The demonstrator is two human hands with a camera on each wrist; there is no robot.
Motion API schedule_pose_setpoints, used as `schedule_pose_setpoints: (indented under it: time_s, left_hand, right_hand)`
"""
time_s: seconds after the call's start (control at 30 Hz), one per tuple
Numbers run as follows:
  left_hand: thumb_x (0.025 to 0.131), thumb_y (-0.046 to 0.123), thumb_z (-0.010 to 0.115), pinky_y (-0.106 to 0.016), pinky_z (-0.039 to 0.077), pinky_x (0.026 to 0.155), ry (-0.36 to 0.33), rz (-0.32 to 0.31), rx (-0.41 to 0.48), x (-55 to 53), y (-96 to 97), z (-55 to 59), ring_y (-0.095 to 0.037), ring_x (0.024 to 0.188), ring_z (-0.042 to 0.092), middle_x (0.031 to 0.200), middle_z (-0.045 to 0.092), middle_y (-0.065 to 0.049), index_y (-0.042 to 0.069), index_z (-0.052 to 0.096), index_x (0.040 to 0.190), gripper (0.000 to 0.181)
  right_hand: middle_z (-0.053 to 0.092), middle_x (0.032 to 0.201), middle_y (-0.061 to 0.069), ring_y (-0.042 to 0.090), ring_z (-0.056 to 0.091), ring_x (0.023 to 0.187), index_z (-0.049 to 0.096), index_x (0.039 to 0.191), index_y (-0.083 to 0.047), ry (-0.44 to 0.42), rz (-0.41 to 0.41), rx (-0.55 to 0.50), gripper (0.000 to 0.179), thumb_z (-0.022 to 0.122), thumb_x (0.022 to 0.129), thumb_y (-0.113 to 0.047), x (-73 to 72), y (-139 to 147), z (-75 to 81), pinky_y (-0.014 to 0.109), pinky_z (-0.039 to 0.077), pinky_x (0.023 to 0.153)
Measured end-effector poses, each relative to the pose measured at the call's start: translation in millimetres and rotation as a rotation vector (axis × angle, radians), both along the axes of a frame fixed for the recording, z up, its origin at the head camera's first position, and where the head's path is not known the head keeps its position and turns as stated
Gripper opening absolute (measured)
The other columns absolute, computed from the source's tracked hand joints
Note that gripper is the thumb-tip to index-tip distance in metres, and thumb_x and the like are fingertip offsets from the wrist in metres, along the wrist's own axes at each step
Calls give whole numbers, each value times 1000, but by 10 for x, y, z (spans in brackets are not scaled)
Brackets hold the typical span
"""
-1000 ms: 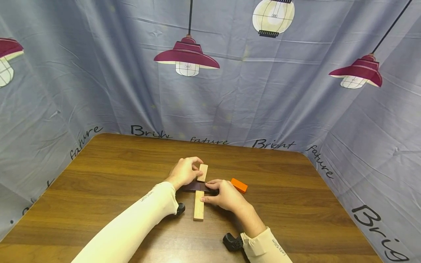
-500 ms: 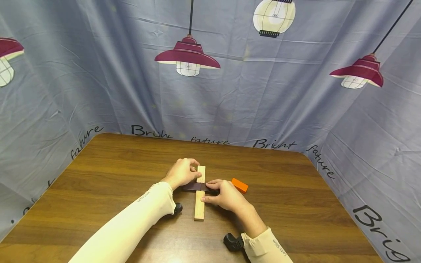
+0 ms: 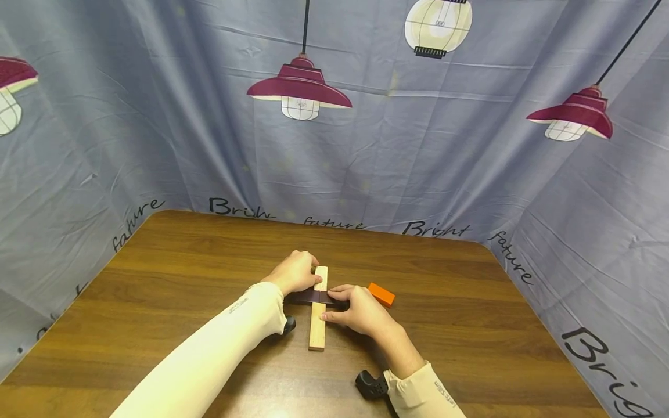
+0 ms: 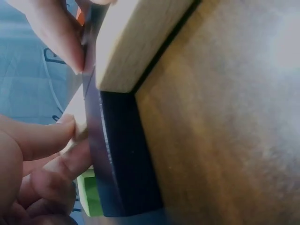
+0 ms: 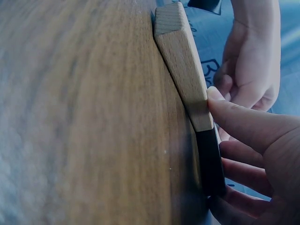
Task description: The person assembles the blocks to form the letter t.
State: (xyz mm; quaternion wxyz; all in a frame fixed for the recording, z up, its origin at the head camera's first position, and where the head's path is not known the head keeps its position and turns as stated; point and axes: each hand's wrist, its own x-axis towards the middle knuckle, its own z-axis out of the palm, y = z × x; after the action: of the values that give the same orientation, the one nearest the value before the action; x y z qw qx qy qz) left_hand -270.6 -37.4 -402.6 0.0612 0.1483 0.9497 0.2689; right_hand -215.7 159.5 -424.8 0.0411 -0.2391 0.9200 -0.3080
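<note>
My left hand (image 3: 294, 273) pinches a pale wooden block (image 3: 323, 271), its near end right at two dark blocks. The left dark block (image 3: 301, 297) and the right dark block (image 3: 325, 298) lie end to end, forming a crossbar. On their near side a second pale block (image 3: 316, 334) points toward me, so the blocks form a cross. My right hand (image 3: 360, 313) rests at the right of it, thumb against the near pale block and fairly straight fingers on the right dark block. A green block (image 4: 91, 194) shows beyond the crossbar in the left wrist view, hidden in the head view.
An orange block (image 3: 381, 294) lies just beyond my right hand. A black wrist device (image 3: 371, 385) sits under the right sleeve. The brown wooden table (image 3: 428, 337) is bounded by a grey-blue curtain (image 3: 366, 162) printed with lamps.
My left hand has brought the far pale block slightly toward me and straightened it, in line with the near pale block and close against the dark crossbar. The right hand has stayed put.
</note>
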Motion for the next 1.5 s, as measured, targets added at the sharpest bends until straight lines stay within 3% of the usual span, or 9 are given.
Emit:
schedule_pose_setpoints:
  time_s: [0.23,0.5,0.63,0.8,0.97,1.23,1.37,1.5]
  left_hand:
    - [93,22,74,-39,54,85,-20,-52,-55,-3,15,27,-20,95,67,107,73,-8,3,75,111,26]
    - [92,23,76,-40,53,86,-2,-61,-62,-1,10,31,-22,98,66,108,72,-8,4,75,111,27]
    - [91,26,77,-41,53,86,39,-16,12,-8,-18,36,-22,97,67,106,73,-7,7,72,120,35]
    - [95,21,71,-37,53,73,94,67,213,-47,-106,14,-16,79,64,88,69,0,8,71,118,26]
    - [96,14,67,-37,51,79,149,76,332,-90,-268,-55,-18,86,62,94,69,-1,6,72,115,21]
    - [90,19,78,-48,48,96,43,40,346,-101,-434,-173,-29,112,62,124,66,-11,8,65,132,46]
    - [85,22,83,-48,46,99,-6,43,321,-88,-473,-194,-30,116,59,125,65,-11,8,64,134,54]
    - [82,24,86,-46,45,99,-2,52,284,-95,-493,-236,-30,115,59,122,65,-10,6,65,131,56]
  right_hand:
    - [68,123,9,28,62,118,71,124,-1,23,6,-4,58,86,81,-36,4,7,-16,43,48,99]
    - [68,124,10,29,61,119,70,125,0,17,3,0,59,86,81,-37,6,15,-10,44,47,100]
    - [68,125,10,29,61,120,70,125,-1,3,-7,-4,59,85,82,-37,6,17,-1,44,47,100]
    - [67,125,11,30,61,120,70,124,1,-1,-6,3,60,85,82,-38,12,20,-6,45,47,100]
    - [67,125,10,29,61,119,70,125,1,-3,-8,6,61,85,82,-39,6,9,-7,44,47,100]
    - [68,125,9,28,61,120,70,125,-1,0,-8,9,61,85,82,-40,-1,15,-8,44,47,100]
    - [68,125,8,27,60,120,70,126,-1,-2,-10,16,61,84,82,-41,1,17,-14,43,47,101]
    - [67,126,7,27,60,121,69,127,-2,-9,-13,14,62,84,82,-42,6,20,-15,43,46,101]
